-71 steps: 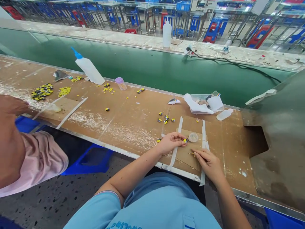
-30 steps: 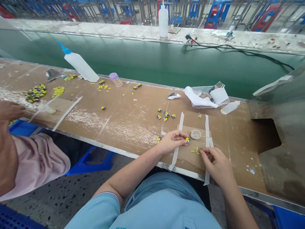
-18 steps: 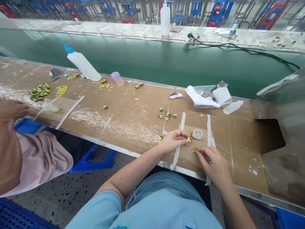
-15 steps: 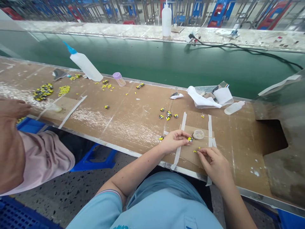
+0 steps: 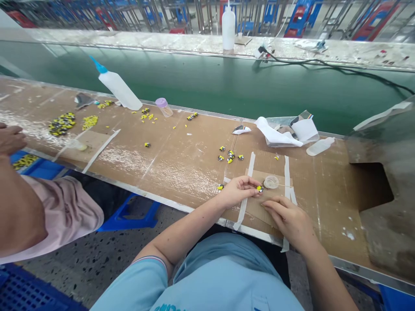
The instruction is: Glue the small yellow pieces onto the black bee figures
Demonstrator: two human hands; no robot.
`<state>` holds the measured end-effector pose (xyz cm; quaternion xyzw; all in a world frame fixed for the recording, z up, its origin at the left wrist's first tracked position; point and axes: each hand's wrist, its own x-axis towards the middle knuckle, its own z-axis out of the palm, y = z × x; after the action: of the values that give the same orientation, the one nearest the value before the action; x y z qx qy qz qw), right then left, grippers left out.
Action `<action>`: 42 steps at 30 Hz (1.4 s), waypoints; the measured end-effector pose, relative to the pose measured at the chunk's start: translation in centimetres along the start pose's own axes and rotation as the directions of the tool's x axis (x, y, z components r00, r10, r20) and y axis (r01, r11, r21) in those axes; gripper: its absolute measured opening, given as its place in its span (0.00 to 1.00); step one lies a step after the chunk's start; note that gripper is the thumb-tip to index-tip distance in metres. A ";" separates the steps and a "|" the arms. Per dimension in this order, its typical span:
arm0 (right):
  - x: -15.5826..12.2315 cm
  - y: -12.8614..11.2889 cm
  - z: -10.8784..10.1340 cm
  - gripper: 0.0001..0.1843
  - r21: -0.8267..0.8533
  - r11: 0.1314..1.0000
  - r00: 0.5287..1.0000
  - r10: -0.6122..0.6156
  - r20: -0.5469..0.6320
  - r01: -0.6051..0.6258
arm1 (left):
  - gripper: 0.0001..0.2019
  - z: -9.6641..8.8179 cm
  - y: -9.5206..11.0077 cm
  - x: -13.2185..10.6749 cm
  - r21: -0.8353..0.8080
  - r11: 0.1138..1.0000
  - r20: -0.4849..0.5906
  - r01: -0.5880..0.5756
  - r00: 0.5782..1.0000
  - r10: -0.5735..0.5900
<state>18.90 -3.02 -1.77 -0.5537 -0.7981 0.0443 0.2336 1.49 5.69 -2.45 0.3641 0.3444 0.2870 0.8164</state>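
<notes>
My left hand (image 5: 239,191) pinches a small yellow, black and white piece (image 5: 260,189) between thumb and fingertips, above a taped cardboard mat. Just to its right, my right hand (image 5: 288,216) has thumb and fingers pressed together low over the cardboard mat (image 5: 256,211). What those fingertips hold, if anything, is hidden. A small round clear dish (image 5: 271,182) sits beyond both hands, with a thin stick (image 5: 282,185) reaching out of it to the right. Several similar yellow-and-black pieces (image 5: 230,154) lie left of the mat, and a tiny yellow bit (image 5: 276,158) lies behind the dish.
A clear tray with white scraps (image 5: 285,140) and a small bottle (image 5: 320,147) stand at the back right. Further left are a purple-lidded jar (image 5: 164,107), a blue-tipped bottle (image 5: 119,90) and piles of pieces (image 5: 62,124). A co-worker's hand (image 5: 11,139) is at far left.
My right hand has moved slightly left, and its fingers now cover the spot where small yellow bits showed. My left hand still holds its piece. The co-worker's hand has moved left.
</notes>
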 end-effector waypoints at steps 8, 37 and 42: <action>1.2 0.8 -0.9 0.17 -0.006 0.992 0.978 -0.120 0.170 0.123 | 0.22 -0.3 -0.2 0.2 0.002 1.000 0.017 -0.024 1.000 0.024; 0.1 -1.9 1.5 0.13 0.049 0.999 0.966 0.031 -0.258 -0.019 | 0.20 2.0 -2.3 -1.6 -0.038 0.997 -0.192 -0.074 0.979 0.065; -0.1 -1.4 1.3 0.11 0.008 0.997 0.962 -0.074 -0.265 0.079 | 0.21 2.0 -2.3 -1.5 -0.035 0.999 -0.183 -0.031 0.983 0.025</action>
<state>17.16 -3.43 -2.51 -0.5214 -0.7801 -0.0316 0.3443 2.60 2.52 -2.75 0.3257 0.4070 0.3370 0.7840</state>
